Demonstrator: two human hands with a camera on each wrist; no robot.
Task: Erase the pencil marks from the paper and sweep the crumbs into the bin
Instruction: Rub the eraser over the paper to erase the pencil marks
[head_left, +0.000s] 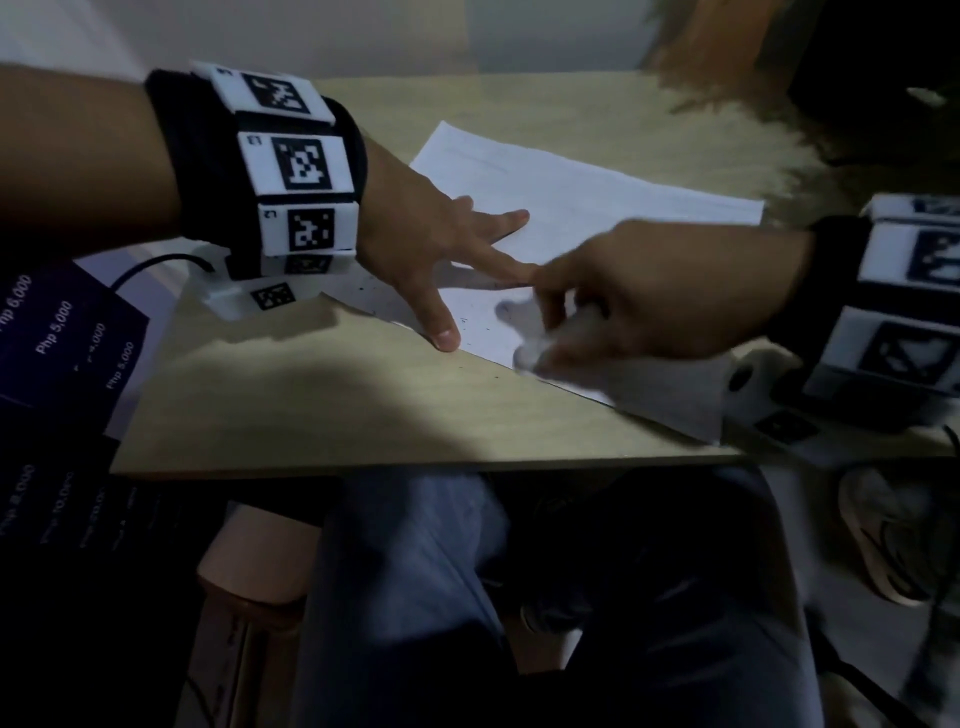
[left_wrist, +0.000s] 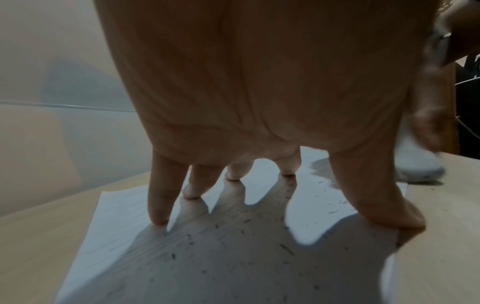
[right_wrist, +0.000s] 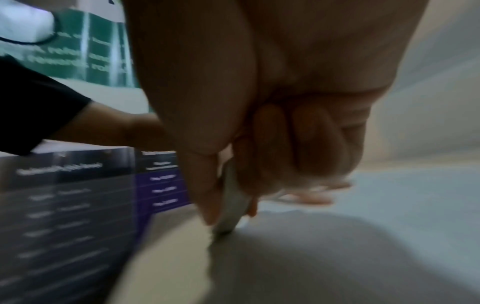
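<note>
A white sheet of paper (head_left: 597, 208) lies at an angle on the wooden table (head_left: 311, 389). Dark eraser crumbs (left_wrist: 246, 242) are scattered over its near part. My left hand (head_left: 441, 249) is spread flat on the sheet, its straight fingers (left_wrist: 158, 201) pressing it down. My right hand (head_left: 623, 296), blurred by motion, pinches a white eraser (head_left: 535, 332) between thumb and fingers. In the right wrist view the eraser (right_wrist: 231, 205) touches the paper (right_wrist: 363, 236) at its near edge, just right of the left thumb. The eraser (left_wrist: 415, 164) also shows at the right in the left wrist view.
A dark printed sheet with price text (head_left: 62, 338) hangs past the table's left side. The table's front edge (head_left: 415, 462) runs above my knees in jeans (head_left: 467, 597). A shoe (head_left: 883, 545) lies on the floor at the right. No bin is in view.
</note>
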